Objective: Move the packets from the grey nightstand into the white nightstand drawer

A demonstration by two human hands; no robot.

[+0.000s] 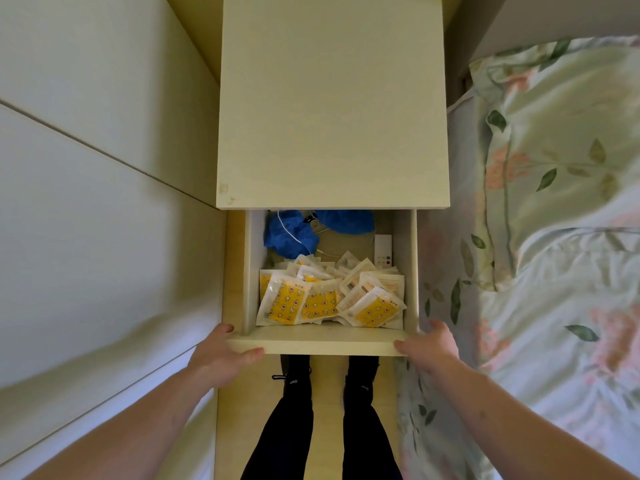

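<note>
The packets (330,294) lie in a heap inside the open drawer (317,344) of the white nightstand (330,98), in front of a blue cloth (291,233) (a small remote is beside it). The left hand (221,355) and the right hand (429,346) grip the two corners of the drawer front. The moving step seems finished; next the drawer needs an even push to close.

packets (330,294) in drawer (317,344), bed (561,202) right

Open drawer (317,344) front half heaped with packets (329,296), back under nightstand top (332,98); wardrobe (104,202) left, bed (554,237) right.
</note>
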